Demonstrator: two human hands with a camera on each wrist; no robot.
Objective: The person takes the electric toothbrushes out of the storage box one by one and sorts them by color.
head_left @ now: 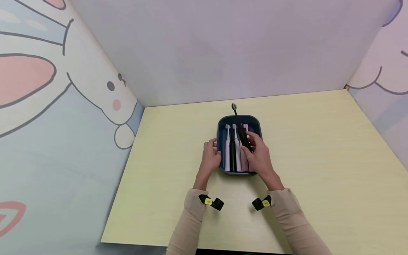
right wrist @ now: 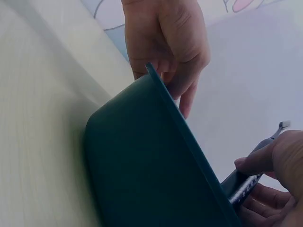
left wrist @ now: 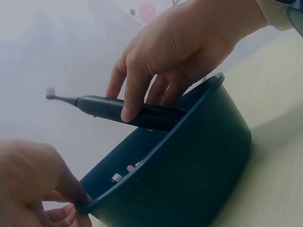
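Observation:
My right hand (head_left: 259,156) grips a black electric toothbrush (head_left: 243,136) by its handle, above the right side of a dark blue-green bin (head_left: 239,173). The brush is tilted, its head pointing away past the bin's far rim. In the left wrist view, the black electric toothbrush (left wrist: 106,108) shows its bristles at the far left. At the bin's left side, my left hand (head_left: 211,156) pinches the rim. Inside lie several other electric toothbrushes side by side, among them a white one (head_left: 227,152), a black one (head_left: 233,156) and a pink one (head_left: 244,163), partly covered by my right hand.
The bin stands on a pale yellow table (head_left: 172,148). Behind it rises a plain pale wall (head_left: 216,53); a cartoon-printed wall (head_left: 47,141) flanks the left side, another the right. Both wrists wear black camera bands.

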